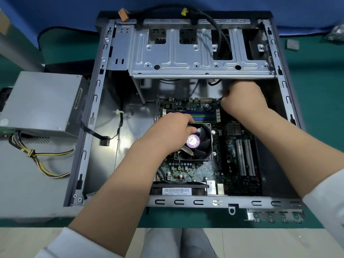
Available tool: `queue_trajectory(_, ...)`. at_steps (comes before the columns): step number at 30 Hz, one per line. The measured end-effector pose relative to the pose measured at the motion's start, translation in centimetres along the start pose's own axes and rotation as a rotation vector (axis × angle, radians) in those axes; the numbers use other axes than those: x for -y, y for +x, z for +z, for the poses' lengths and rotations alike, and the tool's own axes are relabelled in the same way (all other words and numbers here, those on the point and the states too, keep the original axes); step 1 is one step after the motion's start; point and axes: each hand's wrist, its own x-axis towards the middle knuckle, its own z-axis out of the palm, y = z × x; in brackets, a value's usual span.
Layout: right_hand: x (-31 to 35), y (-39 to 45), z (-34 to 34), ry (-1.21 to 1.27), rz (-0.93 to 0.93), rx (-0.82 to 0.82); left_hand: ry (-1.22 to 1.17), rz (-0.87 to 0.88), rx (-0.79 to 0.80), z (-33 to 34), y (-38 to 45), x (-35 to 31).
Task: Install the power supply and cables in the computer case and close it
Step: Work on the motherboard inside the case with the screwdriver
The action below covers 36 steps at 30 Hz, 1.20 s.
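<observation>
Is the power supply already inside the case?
No. The power supply sits outside the case, beside its left wall, with its yellow and black cables trailing loose.

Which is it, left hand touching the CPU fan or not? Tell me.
Touching. The head view shows the left hand resting on the CPU fan, its fingers overlapping the frame's upper left corner.

Bare hands (168, 135) & forearms, white sleeves (324, 203) pushed up, grey trousers (178, 243).
</observation>
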Motion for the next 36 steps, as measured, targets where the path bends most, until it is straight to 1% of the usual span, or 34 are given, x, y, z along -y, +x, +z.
queue_trajectory(5,-0.2,0.1,0.3,0.023,0.014,-0.027,0.003,0.002,0.002,0.0,0.0,0.0)
queue_trajectory(11,-0.6,-0.7,0.7,-0.064,-0.036,0.057,-0.005,0.009,0.008,-0.1,0.0,0.1)
queue_trajectory(14,-0.3,-0.7,0.4,-0.069,-0.025,0.024,0.017,0.013,0.009,-0.1,0.0,0.0)
queue_trajectory(19,0.0,-0.3,-0.1,0.005,0.014,0.011,0.021,0.007,0.019,-0.2,-0.1,-0.1)
queue_trajectory(21,0.1,-0.6,0.1,-0.008,0.028,0.007,0.021,0.006,0.022,-0.2,-0.2,-0.1)
queue_trajectory(24,0.2,-1.5,0.2,-0.152,-0.036,0.038,0.002,0.013,0.009,-0.2,-0.5,-0.2)
queue_trajectory(26,0.1,-2.2,-0.5,-0.167,-0.119,0.041,-0.057,0.031,-0.038,-0.3,-0.8,-0.3)
queue_trajectory(28,0.0,-3.3,-1.6,-0.104,-0.196,0.074,-0.143,0.059,-0.107,-0.7,-1.2,-0.4)
queue_trajectory(30,0.1,-4.7,-3.0,-0.006,-0.242,0.16,-0.17,0.085,-0.175,-1.4,-1.6,-0.5)
queue_trajectory(31,0.3,-5.3,-3.7,0.091,-0.24,0.208,-0.166,0.097,-0.207,-1.7,-1.7,-0.6)
queue_trajectory(33,0.9,-6.1,-4.8,0.37,-0.184,0.289,-0.169,0.116,-0.253,-2.5,-2.1,-0.8)
queue_trajectory(36,2.2,-6.4,-5.6,0.758,-0.087,0.339,-0.208,0.12,-0.31,-3.8,-2.8,-0.7)
